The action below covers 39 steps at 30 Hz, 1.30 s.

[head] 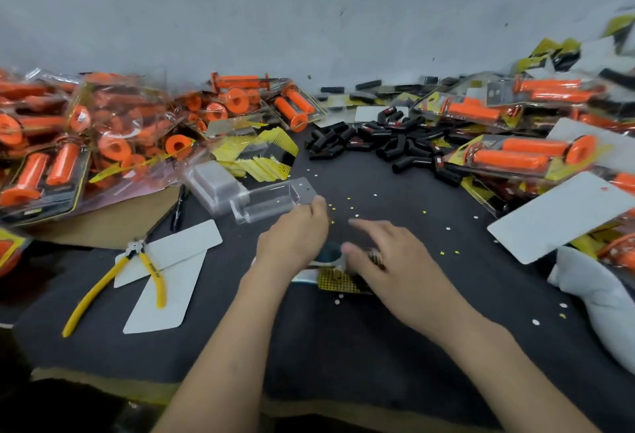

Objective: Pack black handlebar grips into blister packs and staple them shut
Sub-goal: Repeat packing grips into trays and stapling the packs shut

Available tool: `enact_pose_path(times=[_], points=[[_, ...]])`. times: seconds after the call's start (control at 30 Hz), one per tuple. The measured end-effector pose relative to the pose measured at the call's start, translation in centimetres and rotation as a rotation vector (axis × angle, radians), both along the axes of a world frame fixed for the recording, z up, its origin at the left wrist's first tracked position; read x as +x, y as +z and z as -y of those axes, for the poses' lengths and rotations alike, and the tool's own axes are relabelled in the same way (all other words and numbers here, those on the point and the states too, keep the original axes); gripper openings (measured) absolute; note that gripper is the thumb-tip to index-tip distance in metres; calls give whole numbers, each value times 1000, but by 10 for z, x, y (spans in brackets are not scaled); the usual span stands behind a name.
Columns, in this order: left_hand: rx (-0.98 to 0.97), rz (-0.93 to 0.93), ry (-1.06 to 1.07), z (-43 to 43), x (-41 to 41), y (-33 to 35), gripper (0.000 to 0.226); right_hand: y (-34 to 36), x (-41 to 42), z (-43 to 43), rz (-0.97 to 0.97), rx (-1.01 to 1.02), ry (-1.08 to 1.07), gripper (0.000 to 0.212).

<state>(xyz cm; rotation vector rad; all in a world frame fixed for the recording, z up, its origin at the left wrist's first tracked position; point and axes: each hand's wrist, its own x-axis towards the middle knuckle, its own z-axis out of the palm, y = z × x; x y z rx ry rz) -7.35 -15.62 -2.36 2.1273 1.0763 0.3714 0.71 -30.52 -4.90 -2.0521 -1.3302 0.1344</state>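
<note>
Your left hand (294, 230) pinches the near edge of an empty clear blister shell (269, 201) at 11 o'clock. Your right hand (383, 255), blurred, lies with fingers stretched over a yellow-printed pack (338, 280) at the middle of the dark mat (343, 346); whether it grips the pack you cannot tell. The two hands are close but apart. The loose black handlebar grips (388, 144) are heaped at 1 o'clock. Packed orange grips (86, 137) pile up at 10 o'clock, and yellow-handled cutters (137, 271) lie on white cards (171, 295) at 8.
</note>
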Motion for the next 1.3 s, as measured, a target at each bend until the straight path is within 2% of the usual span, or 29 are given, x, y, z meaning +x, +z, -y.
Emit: enact_pose_path(times=[0.07, 0.1, 0.27, 0.5, 0.6, 0.73, 0.8, 0.87, 0.9, 0.97, 1.03, 1.1, 1.2, 1.3], points=[[-47, 56, -22, -7, 1, 0, 57, -6, 8, 10, 180, -261, 56, 65], [-65, 72, -23, -8, 1, 0, 60, -9, 11, 12, 234, -326, 73, 65], [-26, 104, -61, -10, 2, -5, 54, -6, 34, 26, 261, -336, -21, 58], [81, 18, -474, 5, 10, 8, 31, 5, 46, 35, 287, -14, -159, 58], [12, 123, -513, 13, 13, 12, 13, 6, 44, 33, 328, 86, -182, 59], [-69, 305, -492, 20, 14, 16, 6, 8, 45, 33, 383, 224, -174, 63], [-46, 386, -466, 22, 14, 21, 6, 11, 48, 35, 219, 308, -186, 74], [-73, 471, -439, 23, 15, 25, 11, 16, 52, 40, -155, 454, -251, 82], [-114, 504, -436, 24, 15, 27, 15, 20, 56, 43, -353, 527, -284, 83], [-205, 527, -454, 31, 18, 30, 20, 25, 67, 50, -653, 613, -298, 67], [-305, 536, -475, 43, 25, 30, 18, 29, 76, 59, -757, 673, -291, 57], [-366, 570, -467, 58, 39, 30, 12, 33, 84, 72, -757, 734, -316, 62], [-371, 618, -497, 84, 68, 31, 16, 43, 97, 98, -795, 892, -334, 59], [-460, 670, -548, 116, 108, 38, 15, 58, 118, 129, -931, 1121, -387, 86]])
